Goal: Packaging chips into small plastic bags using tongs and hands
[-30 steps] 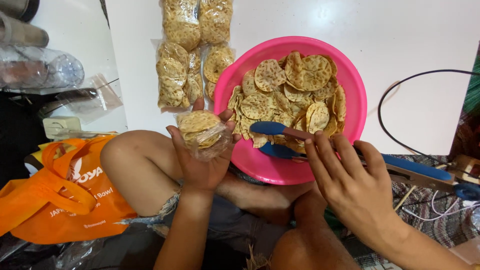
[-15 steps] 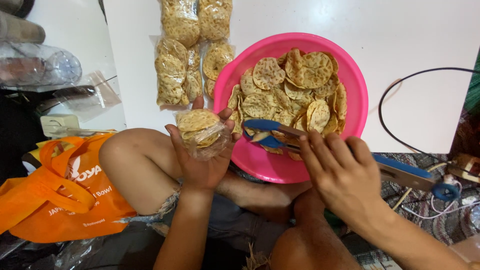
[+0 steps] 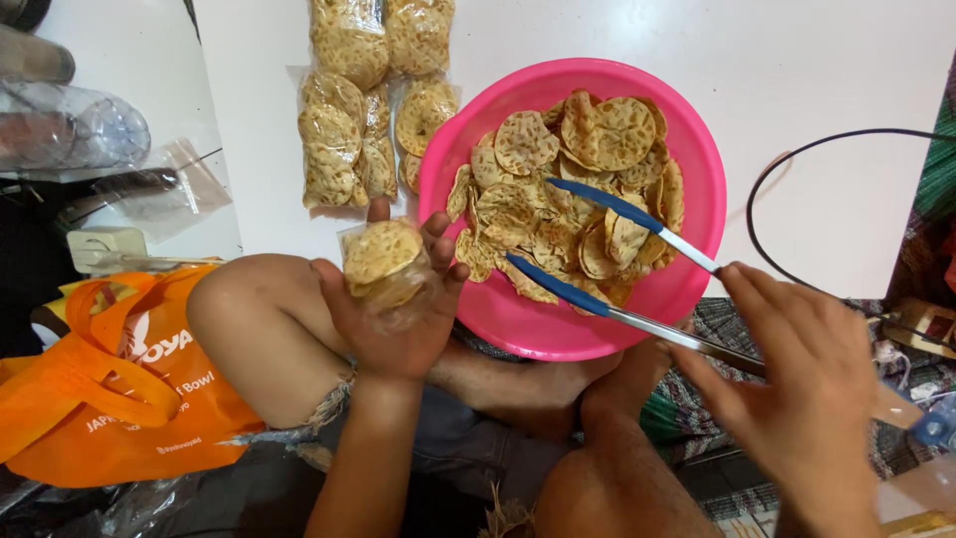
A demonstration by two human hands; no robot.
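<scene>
**Tongs spread over a bowl of crackers, a part-filled bag cupped beside it**

Head view: The left hand (image 3: pixel 393 309) is cupped palm-up, fingers curled round a small clear bag of crackers (image 3: pixel 383 264), held just beside the near-left rim of the pink bowl (image 3: pixel 697 149). The right hand (image 3: pixel 797 399) grips the handle end of blue-tipped tongs (image 3: pixel 597 249); its fingers look loosely fanned, though how firmly they close on the metal arms is hard to tell from this angle. The tongs stand spread, both tips lying on the heap of round crackers (image 3: pixel 568 189) in the bowl, with nothing pinched between them.

The crackers are thin, dry discs, so I judge them light, stiff and quick to snap; a gentle pinch across the flat faces, near the middle of a disc, would suit better than at the edge. The bag is soft, slippery film and is best supported from beneath, as the palm does now.

Four sealed clear packets of crackers (image 3: pixel 344 139) lie in two columns on the white surface (image 3: pixel 817 60), left of the bowl and beyond the cupped hand. An orange tote bag (image 3: pixel 110 399) with white lettering sits at lower left, by the person's bare knee. Empty clear bags (image 3: pixel 159 189) lie above it. A black cable (image 3: pixel 777 179) loops at right.
</scene>
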